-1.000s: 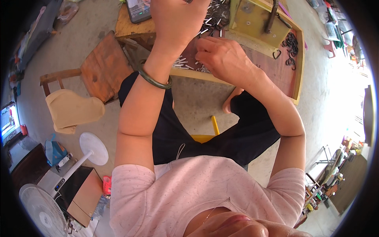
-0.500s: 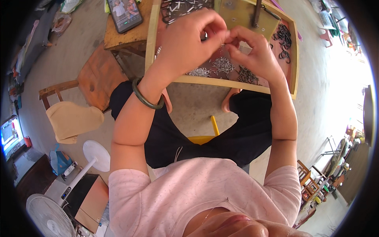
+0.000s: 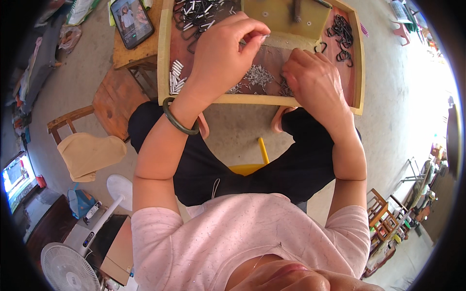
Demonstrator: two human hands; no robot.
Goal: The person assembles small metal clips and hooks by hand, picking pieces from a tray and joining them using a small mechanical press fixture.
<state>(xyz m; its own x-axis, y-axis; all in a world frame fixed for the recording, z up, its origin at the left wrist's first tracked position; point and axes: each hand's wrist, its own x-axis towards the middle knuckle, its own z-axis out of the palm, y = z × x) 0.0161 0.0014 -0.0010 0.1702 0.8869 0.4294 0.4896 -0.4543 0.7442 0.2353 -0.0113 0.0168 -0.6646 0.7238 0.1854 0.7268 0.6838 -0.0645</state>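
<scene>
Left hand (image 3: 225, 51) pinches a small pale bit (image 3: 265, 36), too tiny to read its long axis; right hand (image 3: 313, 72), curled, grip hidden, is nearer the dark pile (image 3: 285, 88) at its fingertips, silver pile (image 3: 258, 76) just left, along the tray's near rim (image 3: 252, 100).

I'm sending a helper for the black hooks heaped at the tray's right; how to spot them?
Find the wooden-rimmed tray in front of the person. Along its right side, past the right hand, lies a tangled heap of black hooks. Unlike the dark loops at upper left, they show no white pieces mixed in.
</scene>
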